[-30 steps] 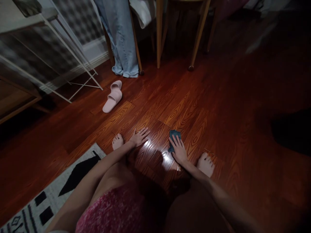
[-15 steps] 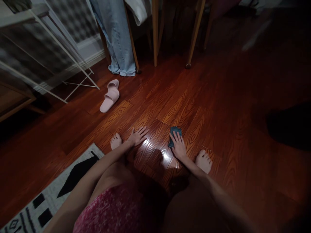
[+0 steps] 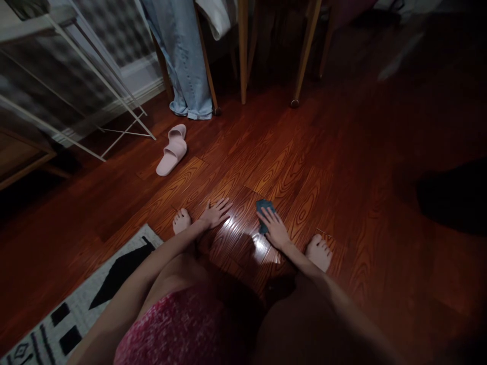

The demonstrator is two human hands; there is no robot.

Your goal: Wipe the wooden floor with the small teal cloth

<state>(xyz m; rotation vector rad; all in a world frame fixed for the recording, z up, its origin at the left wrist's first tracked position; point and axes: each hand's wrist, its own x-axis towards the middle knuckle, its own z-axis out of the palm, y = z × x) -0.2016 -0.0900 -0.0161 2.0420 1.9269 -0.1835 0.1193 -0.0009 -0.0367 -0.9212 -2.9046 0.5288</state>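
I squat on a dark red wooden floor (image 3: pixel 304 167). My left hand (image 3: pixel 216 213) lies flat on the boards with its fingers spread, beside my left foot (image 3: pixel 181 221). My right hand (image 3: pixel 273 227) presses flat on a small dark teal cloth (image 3: pixel 263 206), fingers stretched over it. Most of the cloth is under the palm. My right foot (image 3: pixel 318 252) stands just right of that hand. A shiny wet-looking patch (image 3: pixel 247 238) glints between the two hands.
A pink slipper (image 3: pixel 172 150) lies at the upper left. Behind it hang light blue jeans (image 3: pixel 178 56) among wooden chair legs (image 3: pixel 304 56). A white metal rack (image 3: pixel 91 86) stands at far left. A black and white rug (image 3: pixel 76 304) covers the lower left.
My right hand has slid the teal cloth a little to the left across the boards. My left hand has stayed in place.
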